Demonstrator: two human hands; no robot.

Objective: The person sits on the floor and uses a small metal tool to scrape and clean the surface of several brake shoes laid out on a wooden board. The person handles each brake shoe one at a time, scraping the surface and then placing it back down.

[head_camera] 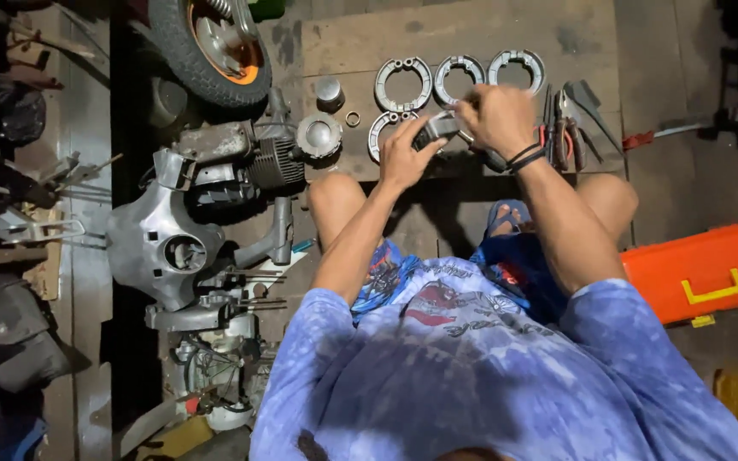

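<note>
**Both hands on one brake shoe, over the boards**

Near: blue tie-dye shirt (506, 376), bare knees either side. Orange plastic toolbox (711, 269) right of the right knee. Left hand (405, 156) and right hand (497, 118) both closed around a curved grey metal brake shoe (439, 128), held just above the wooden plank surface (471, 38). Pliers (561, 132) lie beside the right wrist. Beyond: three grey brake-shoe pairs (461, 78) in a row. Far left: dismantled scooter engine (241, 158), black tyre with orange rim (211, 47).
</note>
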